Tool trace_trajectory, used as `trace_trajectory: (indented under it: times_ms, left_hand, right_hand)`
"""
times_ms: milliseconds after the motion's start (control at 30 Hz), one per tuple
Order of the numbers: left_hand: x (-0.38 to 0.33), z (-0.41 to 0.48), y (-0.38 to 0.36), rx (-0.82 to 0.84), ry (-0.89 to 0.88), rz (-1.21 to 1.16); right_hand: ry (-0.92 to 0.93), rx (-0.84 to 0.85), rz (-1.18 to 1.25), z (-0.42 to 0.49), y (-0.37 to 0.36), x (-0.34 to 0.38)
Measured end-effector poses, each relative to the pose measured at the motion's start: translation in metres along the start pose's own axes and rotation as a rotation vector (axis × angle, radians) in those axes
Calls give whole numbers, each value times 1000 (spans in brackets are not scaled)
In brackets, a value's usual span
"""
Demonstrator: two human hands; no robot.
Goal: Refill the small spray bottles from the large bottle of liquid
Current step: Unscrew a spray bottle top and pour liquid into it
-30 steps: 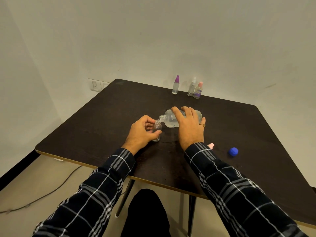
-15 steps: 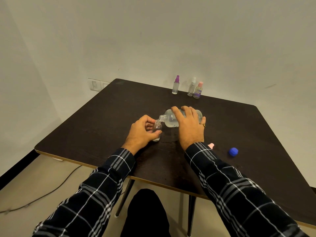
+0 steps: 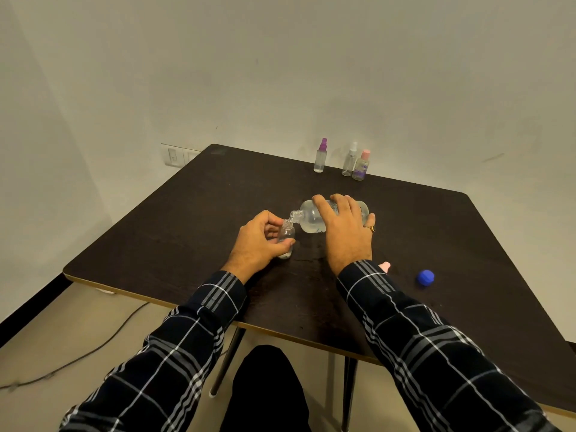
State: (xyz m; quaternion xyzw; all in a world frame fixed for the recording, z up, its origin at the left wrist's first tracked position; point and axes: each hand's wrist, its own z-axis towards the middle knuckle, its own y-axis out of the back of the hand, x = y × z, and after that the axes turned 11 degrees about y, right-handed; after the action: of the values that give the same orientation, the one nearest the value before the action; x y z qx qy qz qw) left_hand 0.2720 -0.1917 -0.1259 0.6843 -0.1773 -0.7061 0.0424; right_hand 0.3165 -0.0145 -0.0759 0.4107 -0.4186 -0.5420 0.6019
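Observation:
My left hand (image 3: 258, 244) grips a small clear bottle (image 3: 286, 236) that stands upright and uncapped on the dark table (image 3: 187, 219). My right hand (image 3: 346, 232) holds the large clear bottle (image 3: 308, 218) tipped almost flat, its open neck right over the small bottle's mouth. Three small spray bottles stand at the table's far edge: one with a purple top (image 3: 321, 155), one with a clear top (image 3: 349, 159), one with a pink top (image 3: 361, 165).
A blue cap (image 3: 425, 277) lies on the table to the right of my right sleeve. A pink spray top (image 3: 386, 266) peeks out beside that sleeve. A wall socket (image 3: 173, 154) sits behind the table's left corner, and a cable (image 3: 93, 347) runs along the floor.

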Motion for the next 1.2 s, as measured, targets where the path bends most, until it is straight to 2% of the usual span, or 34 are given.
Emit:
trace_trajectory:
  times_ms: [1200]
  left_hand:
    - [2, 1, -2, -15, -28, -18]
  right_hand:
    - [9, -34, -17, 0, -2, -1]
